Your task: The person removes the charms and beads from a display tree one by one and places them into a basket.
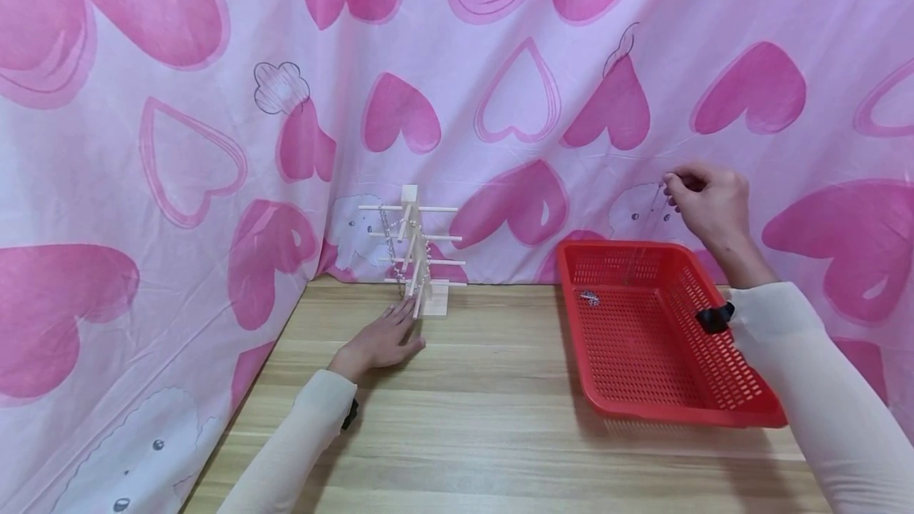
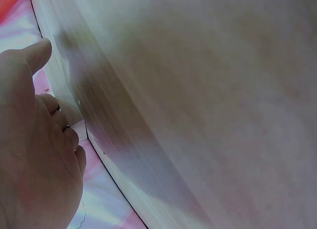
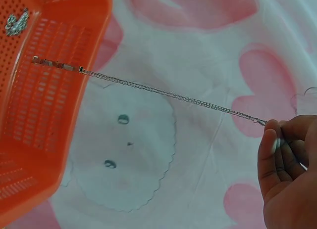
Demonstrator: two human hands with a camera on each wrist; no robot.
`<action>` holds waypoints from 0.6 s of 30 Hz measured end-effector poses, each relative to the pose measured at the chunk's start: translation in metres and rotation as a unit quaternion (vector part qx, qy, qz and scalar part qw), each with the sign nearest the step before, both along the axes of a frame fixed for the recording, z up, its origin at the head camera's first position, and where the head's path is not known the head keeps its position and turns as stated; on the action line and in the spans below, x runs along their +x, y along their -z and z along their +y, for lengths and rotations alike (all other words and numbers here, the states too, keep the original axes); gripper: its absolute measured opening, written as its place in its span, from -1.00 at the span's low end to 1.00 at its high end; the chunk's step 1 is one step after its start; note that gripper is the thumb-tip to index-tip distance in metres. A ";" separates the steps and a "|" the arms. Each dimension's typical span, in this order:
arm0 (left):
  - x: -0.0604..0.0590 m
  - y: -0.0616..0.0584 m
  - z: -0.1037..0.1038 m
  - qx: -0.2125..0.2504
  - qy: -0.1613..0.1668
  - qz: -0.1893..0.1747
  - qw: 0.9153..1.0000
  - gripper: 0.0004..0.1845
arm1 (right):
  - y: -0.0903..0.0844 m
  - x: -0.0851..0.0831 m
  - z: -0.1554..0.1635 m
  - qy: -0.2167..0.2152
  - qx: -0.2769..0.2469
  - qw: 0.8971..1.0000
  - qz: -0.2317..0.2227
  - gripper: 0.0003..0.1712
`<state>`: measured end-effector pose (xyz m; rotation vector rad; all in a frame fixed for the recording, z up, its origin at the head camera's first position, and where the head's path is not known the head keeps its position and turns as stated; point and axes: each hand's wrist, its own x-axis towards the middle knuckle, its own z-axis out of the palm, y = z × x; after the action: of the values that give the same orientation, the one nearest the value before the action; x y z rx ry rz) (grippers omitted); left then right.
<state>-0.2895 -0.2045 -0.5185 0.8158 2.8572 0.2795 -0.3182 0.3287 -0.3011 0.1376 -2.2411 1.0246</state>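
Observation:
High over the red basket [image 1: 581, 355], my right hand [image 1: 710, 201] pinches a thin silver necklace [image 3: 173, 95] by its clasp end. The chain hangs straight, with a pendant of several small reddish and silver pieces [image 3: 57, 64] at the bottom, in front of the basket's wall. My left hand [image 1: 382, 339] lies with fairly straight fingers at the base of a wooden jewelry stand [image 1: 409, 195]; its fingertips reach the stand's foot, though exact contact is hard to tell. A silver chain [image 1: 386, 228] and a beaded chain [image 1: 428, 252] hang on the stand's pegs.
Inside the basket, a small silver chain [image 1: 589, 297] lies bunched near the left wall. The wooden table [image 1: 485, 419] carries both stand and basket. Pink heart-print cloth [image 1: 500, 101] hangs closely behind them and along the left side.

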 end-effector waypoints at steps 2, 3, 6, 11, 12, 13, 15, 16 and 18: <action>-0.001 0.001 0.000 0.000 0.001 0.000 1.000 -0.12 | 0.002 0.000 0.004 0.006 0.007 1.000 -0.009 -0.68; -0.001 0.001 0.000 0.002 0.001 0.000 1.000 -0.13 | 0.003 0.000 0.006 0.010 0.010 1.000 -0.013 -0.67; -0.002 0.002 -0.001 0.001 0.001 -0.001 1.000 -0.13 | 0.007 -0.001 0.011 0.019 0.019 0.999 -0.032 -0.64; -0.004 0.004 -0.001 -0.009 0.002 0.001 1.000 -0.12 | 0.013 -0.003 0.018 0.024 0.029 0.998 -0.051 -0.60; -0.004 0.005 -0.001 -0.011 0.003 0.001 1.000 -0.12 | 0.014 -0.003 0.018 0.026 0.030 0.998 -0.055 -0.59; -0.004 0.005 -0.001 -0.012 0.003 0.002 1.000 -0.11 | 0.015 -0.003 0.019 0.027 0.031 0.997 -0.059 -0.59; -0.005 0.005 -0.001 -0.008 0.002 0.001 1.000 -0.11 | 0.017 -0.003 0.020 0.032 0.032 0.997 -0.068 -0.57; -0.005 0.005 -0.001 -0.006 0.001 -0.001 1.000 -0.11 | 0.018 -0.002 0.021 0.034 0.032 0.996 -0.072 -0.57; -0.004 0.004 0.000 -0.002 -0.001 -0.004 1.000 -0.10 | 0.019 -0.002 0.022 0.037 0.030 0.996 -0.082 -0.55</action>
<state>-0.2938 -0.2050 -0.5229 0.8105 2.8508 0.2771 -0.3201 0.3508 -0.3204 -0.0031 -2.4065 0.9603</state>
